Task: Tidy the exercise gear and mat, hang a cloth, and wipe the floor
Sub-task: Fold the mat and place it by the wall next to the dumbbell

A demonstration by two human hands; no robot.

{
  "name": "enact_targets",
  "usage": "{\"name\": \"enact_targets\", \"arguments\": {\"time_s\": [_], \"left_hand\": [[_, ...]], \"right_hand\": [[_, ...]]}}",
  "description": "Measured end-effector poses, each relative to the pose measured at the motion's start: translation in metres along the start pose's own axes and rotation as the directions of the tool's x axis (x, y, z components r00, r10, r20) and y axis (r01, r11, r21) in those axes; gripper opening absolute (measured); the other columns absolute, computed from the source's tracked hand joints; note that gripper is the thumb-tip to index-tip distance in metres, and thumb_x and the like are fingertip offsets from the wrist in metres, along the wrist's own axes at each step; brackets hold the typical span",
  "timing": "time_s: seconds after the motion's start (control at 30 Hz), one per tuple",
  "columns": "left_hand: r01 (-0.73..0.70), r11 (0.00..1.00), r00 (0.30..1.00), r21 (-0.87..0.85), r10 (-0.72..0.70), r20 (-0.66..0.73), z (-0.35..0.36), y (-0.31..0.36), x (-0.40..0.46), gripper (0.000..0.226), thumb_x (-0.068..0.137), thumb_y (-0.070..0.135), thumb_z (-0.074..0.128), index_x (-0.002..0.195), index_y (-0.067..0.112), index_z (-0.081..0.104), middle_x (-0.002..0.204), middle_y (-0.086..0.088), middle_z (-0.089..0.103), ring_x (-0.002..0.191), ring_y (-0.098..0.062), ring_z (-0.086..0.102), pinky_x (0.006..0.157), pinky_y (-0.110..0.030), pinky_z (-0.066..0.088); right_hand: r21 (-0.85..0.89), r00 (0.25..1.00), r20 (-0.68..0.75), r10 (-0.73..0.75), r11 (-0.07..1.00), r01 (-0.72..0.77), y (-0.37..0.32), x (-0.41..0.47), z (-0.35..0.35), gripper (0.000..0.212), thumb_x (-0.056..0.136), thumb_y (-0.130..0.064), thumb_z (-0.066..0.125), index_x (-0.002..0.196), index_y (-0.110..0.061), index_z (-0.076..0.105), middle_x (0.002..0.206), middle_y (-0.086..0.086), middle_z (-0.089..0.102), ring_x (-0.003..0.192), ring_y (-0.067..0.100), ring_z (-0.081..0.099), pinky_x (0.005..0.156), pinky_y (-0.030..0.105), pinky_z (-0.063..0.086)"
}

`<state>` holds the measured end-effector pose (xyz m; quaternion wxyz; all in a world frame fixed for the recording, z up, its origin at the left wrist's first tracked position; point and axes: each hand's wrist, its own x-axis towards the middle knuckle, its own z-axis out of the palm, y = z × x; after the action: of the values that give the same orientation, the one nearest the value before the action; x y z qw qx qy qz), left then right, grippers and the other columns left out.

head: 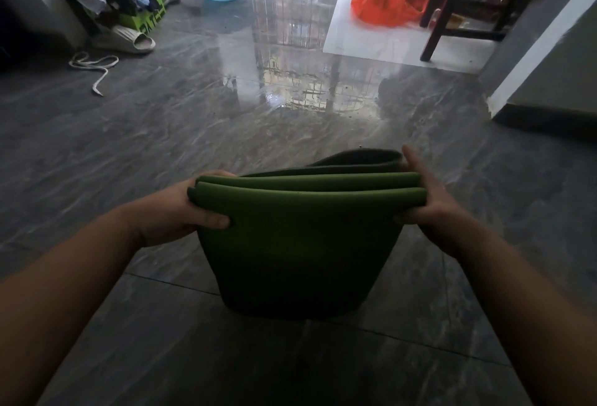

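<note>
Gripping the folded green mat (300, 237) at both ends, your left hand (181, 211) and right hand (433, 208) pinch its layers so the folds stay stacked between them, lower edge hanging toward the floor (161, 134).

Two bare forearms reach in from the lower corners; left hand (190, 208) and right hand (429, 208) wear no sleeves, gloves or jewellery.
</note>
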<state>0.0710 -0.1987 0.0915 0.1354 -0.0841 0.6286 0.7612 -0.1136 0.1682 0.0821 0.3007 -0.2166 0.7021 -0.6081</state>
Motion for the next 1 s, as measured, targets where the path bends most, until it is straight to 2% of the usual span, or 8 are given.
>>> {"name": "enact_targets", "arguments": {"time_s": [0.13,0.27,0.4,0.5,0.63,0.73,0.9,1.0], "left_hand": [[-0.032,0.999,0.997,0.022,0.033,-0.072,-0.005,-0.004,0.004,0.073,0.052,0.004,0.086,0.120,0.013,0.060,0.118,-0.016,0.066,0.112,-0.028,0.064,0.086,-0.033,0.056],[-0.088,0.972,0.966,0.218,0.137,-0.221,-0.002,0.001,0.008,0.077,0.036,0.030,0.097,0.107,0.037,0.067,0.108,0.000,0.070,0.103,-0.019,0.067,0.078,-0.031,0.057],[-0.148,0.926,0.945,0.348,0.236,-0.226,0.006,0.021,0.010,0.071,0.045,0.028,0.087,0.110,0.044,0.064,0.111,0.001,0.067,0.105,-0.021,0.065,0.079,-0.039,0.058],[-0.200,0.741,0.894,0.642,0.406,-0.190,0.019,0.025,0.015,0.064,0.059,0.028,0.085,0.118,0.038,0.061,0.107,0.007,0.067,0.100,-0.014,0.065,0.082,-0.034,0.054],[-0.342,0.356,0.746,0.870,0.666,0.021,0.036,-0.028,0.032,0.047,0.078,0.023,0.072,0.123,0.016,0.058,0.119,-0.003,0.063,0.107,-0.022,0.062,0.090,-0.033,0.050],[-0.271,0.199,0.795,0.942,0.598,0.103,0.034,-0.090,0.032,0.045,0.080,0.025,0.062,0.122,0.012,0.053,0.121,-0.015,0.059,0.110,-0.035,0.059,0.097,-0.041,0.049],[-0.290,-0.006,0.904,0.957,0.328,0.276,0.042,-0.165,0.001,0.045,0.073,0.023,0.053,0.116,0.012,0.050,0.115,-0.014,0.056,0.103,-0.036,0.053,0.092,-0.044,0.050],[-0.313,-0.032,0.933,0.949,0.178,0.314,0.050,-0.197,-0.018,0.053,0.069,0.020,0.065,0.117,0.012,0.047,0.117,-0.013,0.052,0.106,-0.038,0.048,0.093,-0.045,0.051]], "right_hand": [[-0.027,0.999,-0.013,-0.052,0.998,0.052,-0.001,0.005,0.003,0.078,0.054,0.000,0.070,0.122,-0.036,0.062,0.117,0.003,0.063,0.107,0.026,0.061,0.082,0.036,0.055],[-0.294,0.990,-0.059,-0.129,0.950,0.106,-0.014,0.001,-0.001,0.059,0.064,-0.003,0.081,0.111,-0.035,0.064,0.101,-0.004,0.065,0.095,0.015,0.065,0.078,0.030,0.056],[-0.578,0.948,-0.072,-0.311,0.787,0.215,-0.033,-0.012,-0.011,0.057,0.072,0.000,0.082,0.114,-0.032,0.059,0.102,-0.006,0.064,0.092,0.007,0.063,0.076,0.017,0.052],[-0.692,0.882,-0.094,-0.462,0.667,0.277,-0.029,-0.024,-0.016,0.053,0.076,0.000,0.079,0.117,-0.026,0.057,0.105,-0.003,0.064,0.092,0.004,0.061,0.076,0.010,0.046],[-0.735,0.809,-0.027,-0.588,0.560,0.382,0.026,-0.043,-0.020,0.049,0.078,0.000,0.069,0.121,-0.018,0.052,0.130,0.003,0.054,0.126,0.024,0.054,0.106,0.037,0.045],[-0.800,0.818,0.064,-0.571,0.461,0.385,0.086,-0.064,-0.012,0.047,0.076,-0.001,0.069,0.118,-0.011,0.051,0.129,0.010,0.051,0.128,0.037,0.050,0.107,0.048,0.043],[-0.855,0.874,0.239,-0.422,0.335,0.395,0.171,-0.120,0.025,0.050,0.070,-0.002,0.071,0.113,-0.013,0.049,0.121,0.010,0.050,0.115,0.037,0.053,0.095,0.048,0.050],[-0.830,0.876,0.320,-0.361,0.340,0.443,0.199,-0.144,0.038,0.050,0.069,-0.001,0.071,0.112,-0.010,0.048,0.116,0.011,0.048,0.106,0.036,0.053,0.088,0.048,0.051]]}}
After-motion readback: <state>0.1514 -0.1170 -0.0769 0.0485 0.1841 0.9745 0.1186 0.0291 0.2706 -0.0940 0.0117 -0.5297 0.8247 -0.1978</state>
